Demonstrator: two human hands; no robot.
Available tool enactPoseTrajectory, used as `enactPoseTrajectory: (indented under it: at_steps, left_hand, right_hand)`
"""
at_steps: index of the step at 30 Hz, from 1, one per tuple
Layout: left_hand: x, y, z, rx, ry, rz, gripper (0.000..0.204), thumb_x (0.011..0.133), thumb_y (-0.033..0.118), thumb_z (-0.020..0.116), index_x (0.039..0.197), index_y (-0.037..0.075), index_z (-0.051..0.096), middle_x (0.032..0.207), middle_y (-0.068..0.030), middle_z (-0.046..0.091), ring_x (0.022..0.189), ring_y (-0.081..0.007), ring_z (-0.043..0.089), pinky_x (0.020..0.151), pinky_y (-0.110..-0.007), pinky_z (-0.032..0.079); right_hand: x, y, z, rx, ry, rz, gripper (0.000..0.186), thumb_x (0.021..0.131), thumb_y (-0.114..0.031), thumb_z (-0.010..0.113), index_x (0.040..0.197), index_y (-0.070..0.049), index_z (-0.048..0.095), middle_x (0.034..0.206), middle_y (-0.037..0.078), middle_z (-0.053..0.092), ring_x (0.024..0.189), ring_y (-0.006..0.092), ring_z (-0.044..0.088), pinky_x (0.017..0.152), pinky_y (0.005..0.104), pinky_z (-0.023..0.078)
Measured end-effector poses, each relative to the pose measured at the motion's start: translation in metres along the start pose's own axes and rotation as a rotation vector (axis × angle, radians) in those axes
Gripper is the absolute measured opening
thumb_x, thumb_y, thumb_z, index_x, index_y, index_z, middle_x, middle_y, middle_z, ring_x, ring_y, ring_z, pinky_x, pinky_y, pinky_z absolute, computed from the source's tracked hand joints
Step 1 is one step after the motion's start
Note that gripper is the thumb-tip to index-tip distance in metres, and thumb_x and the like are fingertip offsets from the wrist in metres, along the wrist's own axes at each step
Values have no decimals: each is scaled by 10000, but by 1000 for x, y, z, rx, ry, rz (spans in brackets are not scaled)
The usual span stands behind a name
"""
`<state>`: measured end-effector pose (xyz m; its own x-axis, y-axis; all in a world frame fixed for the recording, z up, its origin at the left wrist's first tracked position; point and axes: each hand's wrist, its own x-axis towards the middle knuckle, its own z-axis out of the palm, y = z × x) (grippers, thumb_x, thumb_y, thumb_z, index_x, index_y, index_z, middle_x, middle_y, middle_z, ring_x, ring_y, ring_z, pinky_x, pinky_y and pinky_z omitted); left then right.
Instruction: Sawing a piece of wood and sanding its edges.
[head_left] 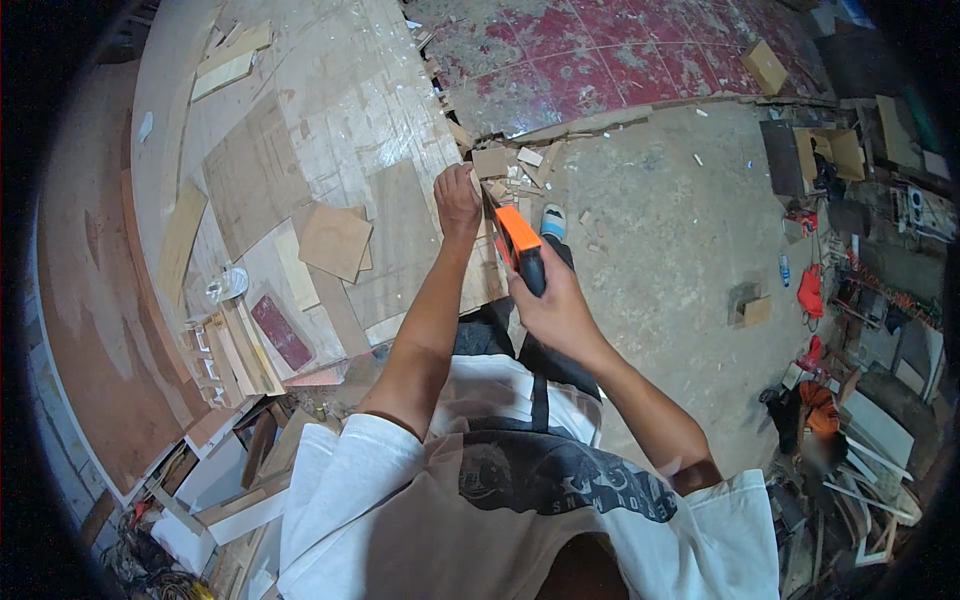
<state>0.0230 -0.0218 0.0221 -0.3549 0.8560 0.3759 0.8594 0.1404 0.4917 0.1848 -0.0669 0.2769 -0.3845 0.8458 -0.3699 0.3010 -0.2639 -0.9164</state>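
My right hand (553,312) is wrapped round the orange and black handle of a handsaw (518,230). Its dark, narrow blade points away from me, up to the right edge of the wooden worktop (425,140). Beside the blade, my left hand (458,205) is closed on a small piece of wood (476,182) at that edge. The fingers partly hide this piece, and I cannot tell how deep the blade sits in it. Small wood offcuts (490,162) lie just beyond the hands, below the edge.
Square wooden boards (337,241), a dark red strip (281,332) and a roll of tape (231,284) lie on the worktop at left. Scrap wood (245,505) is heaped at lower left. On the right, the concrete floor (660,230) holds an open box (835,152) and clutter along the wall.
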Motion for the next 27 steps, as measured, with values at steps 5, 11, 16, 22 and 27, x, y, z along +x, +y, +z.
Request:
enactPoseTrajectory:
  at_steps: [5, 11, 16, 22, 27]
  left_hand:
    - [-5, -10, -1, 100, -28, -12, 221, 843, 43, 523, 1060, 52, 564, 1014, -111, 563, 1002, -281, 538, 911, -387, 419]
    - [-3, -2, -1, 72, -47, 14, 319, 790, 25, 535, 1108, 53, 554, 1048, -116, 552, 1038, -283, 528, 939, -391, 414]
    - [-4, -6, -6, 56, -67, -3, 380, 739, -18, 536, 1113, 48, 548, 1051, -127, 545, 1054, -298, 516, 959, -404, 402]
    - [2, 3, -11, 32, -55, -1, 405, 704, -45, 544, 1098, 50, 547, 1049, -130, 543, 1052, -305, 513, 950, -409, 402]
    - [0, 2, -9, 47, -76, 4, 396, 698, -45, 545, 1082, 51, 547, 1052, -124, 543, 1056, -305, 513, 948, -409, 401]
  right_hand:
    - [-11, -17, 6, -56, -37, 34, 290, 850, -54, 545, 1125, 16, 487, 752, 170, 575, 620, 249, 550, 617, 367, 450]
    - [14, 46, 24, -117, 18, -122, 375, 828, -61, 558, 1189, 16, 493, 756, 249, 588, 678, 386, 610, 621, 425, 455]
    - [6, 37, 25, -90, -24, -52, 478, 827, -51, 546, 1292, -18, 444, 771, 255, 609, 714, 422, 621, 655, 416, 485]
    - [-17, 9, 3, -27, -101, 244, 272, 843, -39, 564, 1110, -17, 520, 789, 114, 554, 709, 152, 518, 689, 308, 457]
    - [-14, -10, 0, -59, 4, 175, 274, 823, -64, 518, 1093, -33, 481, 715, 190, 547, 621, 280, 554, 615, 363, 458]
